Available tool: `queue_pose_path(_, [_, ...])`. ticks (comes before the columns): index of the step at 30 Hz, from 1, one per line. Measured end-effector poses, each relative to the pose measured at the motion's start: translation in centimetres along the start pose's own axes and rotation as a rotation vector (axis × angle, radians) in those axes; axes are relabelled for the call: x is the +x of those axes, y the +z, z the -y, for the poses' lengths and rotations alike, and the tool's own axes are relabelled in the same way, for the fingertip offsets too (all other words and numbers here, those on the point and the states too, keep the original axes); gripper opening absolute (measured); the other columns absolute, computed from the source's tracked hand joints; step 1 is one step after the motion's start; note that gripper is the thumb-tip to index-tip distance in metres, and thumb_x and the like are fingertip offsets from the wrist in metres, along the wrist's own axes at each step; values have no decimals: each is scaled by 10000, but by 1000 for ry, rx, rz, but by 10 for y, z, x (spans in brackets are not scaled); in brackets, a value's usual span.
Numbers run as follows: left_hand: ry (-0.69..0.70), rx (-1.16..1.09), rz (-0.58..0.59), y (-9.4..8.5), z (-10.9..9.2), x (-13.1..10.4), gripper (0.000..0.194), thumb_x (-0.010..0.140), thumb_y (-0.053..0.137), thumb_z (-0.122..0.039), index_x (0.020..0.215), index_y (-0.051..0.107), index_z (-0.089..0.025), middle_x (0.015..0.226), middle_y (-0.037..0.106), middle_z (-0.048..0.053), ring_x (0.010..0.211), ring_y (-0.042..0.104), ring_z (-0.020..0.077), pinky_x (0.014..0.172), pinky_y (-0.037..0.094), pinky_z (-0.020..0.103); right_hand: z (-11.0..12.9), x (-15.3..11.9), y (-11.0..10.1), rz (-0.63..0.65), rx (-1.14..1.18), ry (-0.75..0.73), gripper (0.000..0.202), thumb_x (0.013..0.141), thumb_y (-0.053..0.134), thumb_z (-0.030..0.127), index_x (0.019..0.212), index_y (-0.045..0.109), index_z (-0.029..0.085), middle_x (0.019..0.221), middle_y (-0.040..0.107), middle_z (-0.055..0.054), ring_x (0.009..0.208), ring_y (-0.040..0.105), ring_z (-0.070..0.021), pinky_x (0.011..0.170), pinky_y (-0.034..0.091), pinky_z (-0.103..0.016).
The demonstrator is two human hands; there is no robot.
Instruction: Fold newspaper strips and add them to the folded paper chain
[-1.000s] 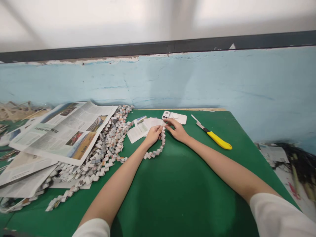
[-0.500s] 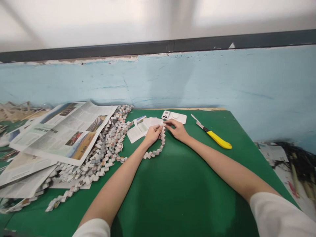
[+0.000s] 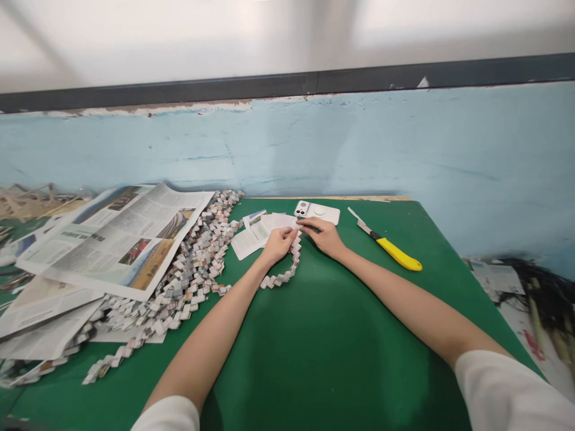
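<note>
A zigzag chain of folded newspaper links [image 3: 295, 257] hangs from between my hands and curls left onto the green table [image 3: 323, 335]. My left hand [image 3: 279, 244] pinches the chain near its upper end. Thumb and fingers of my right hand [image 3: 324, 234] close on the same end from the other side; the small piece between the fingertips is mostly hidden. Just behind my left hand lie cut newspaper pieces [image 3: 246, 242]. A white phone [image 3: 327, 214] rests face down beyond my right hand.
On the right lies a knife with a yellow handle [image 3: 399, 254], its blade pointing toward the wall. Newspaper sheets [image 3: 112, 239] cover part of a large heap of folded paper chains [image 3: 193, 278] at left. Beyond the table's right edge are dark scraps [image 3: 545, 305].
Almost nothing differs. The fingers of my right hand have shifted very slightly at the chain's upper end; the chain and table objects stay in place.
</note>
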State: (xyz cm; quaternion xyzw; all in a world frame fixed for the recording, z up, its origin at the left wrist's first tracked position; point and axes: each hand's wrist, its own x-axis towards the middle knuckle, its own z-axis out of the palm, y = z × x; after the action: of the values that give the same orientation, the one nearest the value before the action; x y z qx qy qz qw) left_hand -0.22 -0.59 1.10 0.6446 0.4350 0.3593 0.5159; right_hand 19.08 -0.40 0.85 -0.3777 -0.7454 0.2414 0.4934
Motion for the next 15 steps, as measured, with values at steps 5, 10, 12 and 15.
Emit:
queue_pose_path(5, [-7,14,-13,0,-1,1,530,859,577,-692,709,518,-188,516,464,-47,460,428,103,461,328,240,-4,1,2,10,53,59,241,973,655,385,1117,785,241,1085,777,-66,1002,723,-220,931,567,-363])
queue_pose_path(10, [-51,-50,-27,2,5,3,512,840,605,-682,722,525,-190,515,452,-54,438,412,98,440,317,237,-9,0,5,17,130,116,294,953,670,436,1135,768,227,1093,771,-75,955,731,-218,900,588,-368])
queue_pose_path(12, [-57,-77,-24,2,5,4,506,837,619,-671,716,519,-190,518,446,-57,439,410,92,441,319,232,-10,0,5,10,134,120,299,947,676,448,1125,766,225,1095,770,-77,976,729,-225,919,586,-377])
queue_pose_path(15, [-84,-132,-18,2,5,3,493,842,627,-655,726,519,-189,541,457,-55,453,427,89,453,345,226,-10,-1,5,6,149,129,302,937,687,465,1103,762,224,1078,770,-75,969,730,-229,923,589,-386])
